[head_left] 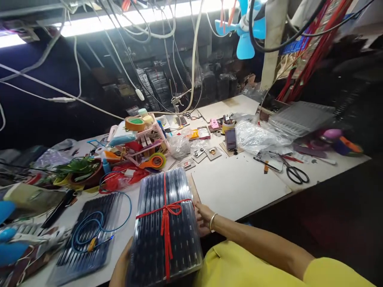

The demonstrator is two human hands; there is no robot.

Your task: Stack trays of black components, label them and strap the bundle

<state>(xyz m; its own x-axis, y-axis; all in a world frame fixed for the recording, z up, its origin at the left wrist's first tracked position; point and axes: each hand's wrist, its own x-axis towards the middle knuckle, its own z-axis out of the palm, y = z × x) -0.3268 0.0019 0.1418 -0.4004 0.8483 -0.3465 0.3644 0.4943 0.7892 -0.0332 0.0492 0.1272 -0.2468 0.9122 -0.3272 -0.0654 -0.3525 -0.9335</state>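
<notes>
A stack of clear plastic trays [149, 243], dark inside and bound crosswise with red string [172, 209] in a bow, is held tilted in front of me. My right hand [205, 217], with a bangle at the wrist, grips its right side, fingers partly behind the edge. At the lower left side my left hand [124, 259] holds the stack too, its fingers hidden behind it. Left of the bundle, another ribbed tray [86, 255] lies on the table with a coiled blue cable [78, 235] on top.
A white board [236, 187] lies right of the bundle. Scissors [297, 174], plastic wrap [257, 135] and a phone-like device [230, 138] sit beyond. Behind stand a cluttered pink rack [160, 133] and a potted plant [80, 169]. Cables and a blue fan [245, 28] hang overhead.
</notes>
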